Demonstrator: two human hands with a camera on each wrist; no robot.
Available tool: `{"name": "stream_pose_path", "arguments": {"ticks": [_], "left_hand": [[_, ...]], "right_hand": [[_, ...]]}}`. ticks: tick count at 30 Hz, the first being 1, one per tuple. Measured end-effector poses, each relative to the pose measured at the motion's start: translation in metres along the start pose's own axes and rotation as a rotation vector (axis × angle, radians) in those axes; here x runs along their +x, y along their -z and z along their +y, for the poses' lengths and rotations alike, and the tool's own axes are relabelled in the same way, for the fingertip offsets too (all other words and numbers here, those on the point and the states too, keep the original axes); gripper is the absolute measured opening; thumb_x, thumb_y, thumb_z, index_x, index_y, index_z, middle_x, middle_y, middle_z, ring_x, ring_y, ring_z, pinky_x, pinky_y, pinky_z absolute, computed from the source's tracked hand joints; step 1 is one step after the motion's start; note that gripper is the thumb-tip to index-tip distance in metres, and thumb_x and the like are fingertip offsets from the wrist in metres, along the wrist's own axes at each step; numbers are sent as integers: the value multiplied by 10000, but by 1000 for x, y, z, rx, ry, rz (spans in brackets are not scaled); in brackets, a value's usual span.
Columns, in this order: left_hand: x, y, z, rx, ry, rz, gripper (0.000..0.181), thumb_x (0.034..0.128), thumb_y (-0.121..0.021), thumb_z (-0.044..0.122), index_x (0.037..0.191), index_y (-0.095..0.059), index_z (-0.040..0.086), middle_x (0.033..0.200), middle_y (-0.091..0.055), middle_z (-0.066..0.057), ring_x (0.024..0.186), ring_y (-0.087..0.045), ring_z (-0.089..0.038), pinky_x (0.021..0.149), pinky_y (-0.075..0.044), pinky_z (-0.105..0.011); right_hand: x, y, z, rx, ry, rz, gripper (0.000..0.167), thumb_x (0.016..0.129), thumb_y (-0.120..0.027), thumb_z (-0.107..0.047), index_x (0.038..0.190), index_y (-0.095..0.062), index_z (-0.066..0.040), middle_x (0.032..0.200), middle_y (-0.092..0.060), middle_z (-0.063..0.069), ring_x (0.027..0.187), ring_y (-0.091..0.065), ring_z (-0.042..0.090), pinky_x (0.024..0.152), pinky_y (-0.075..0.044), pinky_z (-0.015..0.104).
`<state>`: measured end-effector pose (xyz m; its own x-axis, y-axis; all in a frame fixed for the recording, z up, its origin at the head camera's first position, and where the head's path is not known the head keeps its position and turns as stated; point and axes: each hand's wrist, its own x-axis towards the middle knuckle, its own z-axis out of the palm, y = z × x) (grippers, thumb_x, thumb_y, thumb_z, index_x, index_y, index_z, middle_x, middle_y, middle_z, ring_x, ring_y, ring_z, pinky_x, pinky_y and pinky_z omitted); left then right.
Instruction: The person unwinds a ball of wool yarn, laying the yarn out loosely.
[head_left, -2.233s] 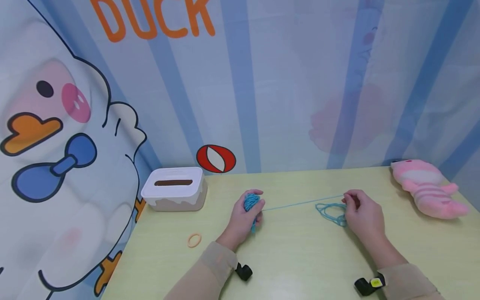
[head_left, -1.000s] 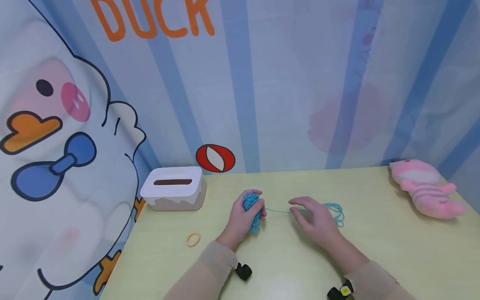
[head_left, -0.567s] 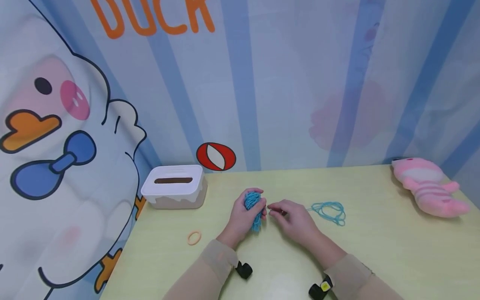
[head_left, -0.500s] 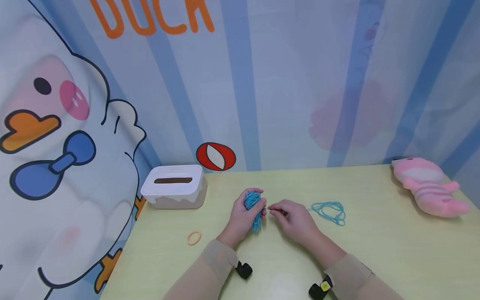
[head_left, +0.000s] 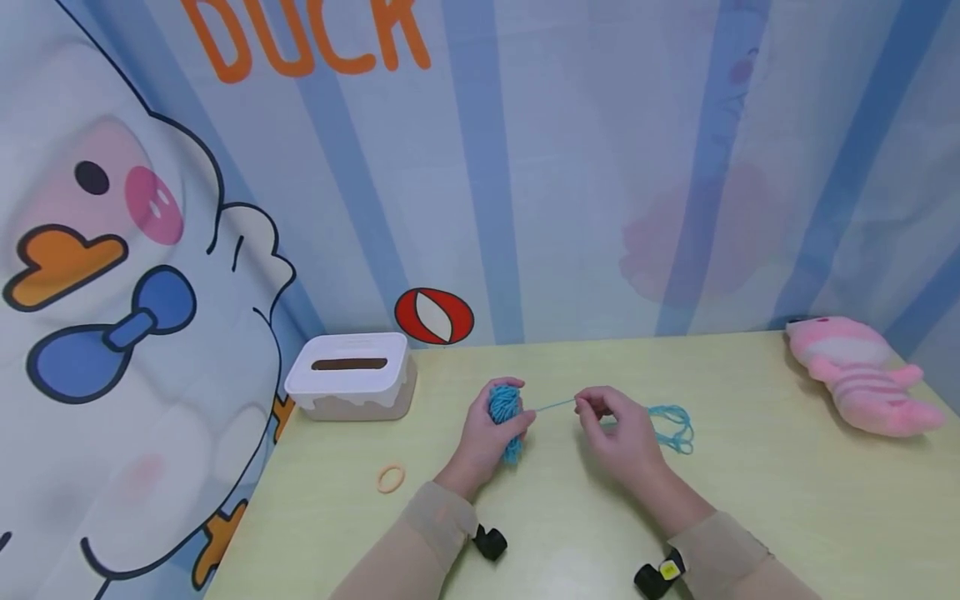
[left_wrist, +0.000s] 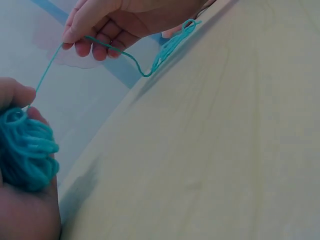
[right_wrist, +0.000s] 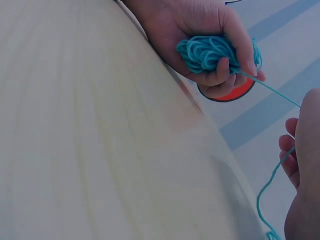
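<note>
My left hand [head_left: 486, 433] grips a bundle of turquoise yarn [head_left: 505, 405], its thumb lying across the front. In the right wrist view the fingers of that hand curl round the looped yarn [right_wrist: 207, 52]. A taut strand [head_left: 555, 406] runs from the bundle to my right hand [head_left: 621, 433], which pinches it between thumb and index finger. Past the pinch, the strand hangs slack in the left wrist view and leads to loose yarn loops [head_left: 675, 429]. These loops are partly hidden behind my right hand in the head view.
A white and beige tissue box [head_left: 350, 377] stands at the back left of the table [head_left: 555, 542]. In front of it lies a small orange ring [head_left: 391, 479]. At the right back is a pink plush toy [head_left: 862, 379]. A printed curtain [head_left: 570, 167] hangs behind the table.
My right hand drew in from the far right to beside the bundle, then moved back a little to the right, stretching the strand. My left hand stayed put; its thumb extended slightly.
</note>
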<state>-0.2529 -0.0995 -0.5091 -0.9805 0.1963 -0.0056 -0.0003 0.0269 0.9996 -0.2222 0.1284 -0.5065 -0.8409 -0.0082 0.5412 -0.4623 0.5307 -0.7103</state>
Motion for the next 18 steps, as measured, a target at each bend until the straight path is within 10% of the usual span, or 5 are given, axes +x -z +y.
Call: {"name": "stream_pose_path", "arguments": {"ticks": [10, 18], "left_hand": [[3, 0, -4, -149, -58, -55, 380, 1105, -653, 102, 1427, -536, -63, 1269, -709, -245, 972, -764, -182, 912, -677, -318], [4, -1, -3, -120, -20, -9, 356, 1137, -612, 195, 1469, -543, 87, 1147, -745, -66, 803, -672, -171, 767, -602, -240]], "right_hand": [[-3, 30, 23, 37, -52, 102, 108, 1057, -678, -58, 1111, -753, -1, 938, -801, 73, 857, -642, -70, 771, -496, 83], [-4, 53, 39, 25, -105, 181, 123, 1060, -670, -66, 1107, -738, 25, 924, -797, 128, 821, -614, -123, 752, -486, 55]]}}
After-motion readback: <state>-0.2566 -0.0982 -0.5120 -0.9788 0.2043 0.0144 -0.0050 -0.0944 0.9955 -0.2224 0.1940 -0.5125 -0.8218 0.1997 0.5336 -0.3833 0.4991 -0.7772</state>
